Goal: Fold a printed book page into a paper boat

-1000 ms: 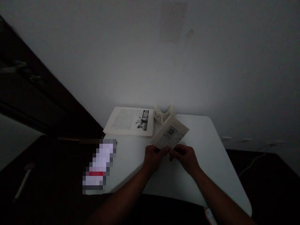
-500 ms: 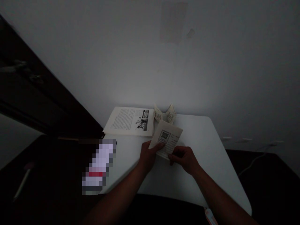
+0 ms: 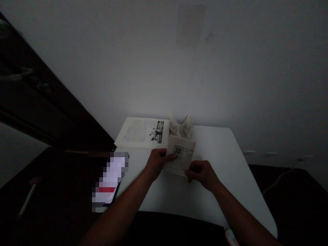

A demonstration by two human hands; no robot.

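Note:
A squarish piece of printed paper (image 3: 181,164) with a QR code is held above the table between my two hands. My left hand (image 3: 157,163) grips its left edge, the thumb lying across the front below the code. At the lower right corner, my right hand (image 3: 201,172) pinches the paper between thumb and fingers. Behind it stands a folded paper shape (image 3: 188,126) with pointed, upright corners, made from printed paper. To its left lies a book (image 3: 139,131), showing a page of text and pictures.
The white table (image 3: 225,150) stands against a pale wall (image 3: 143,61). A phone (image 3: 109,181) with a blurred screen lies at the table's left edge. A dark door (image 3: 33,89) is at the left. On the right, a cable (image 3: 278,178) runs near the wall.
The paper has turned a little and stands straighter. My left hand has shifted slightly left and up along its edge. My right hand stays at the lower right corner.

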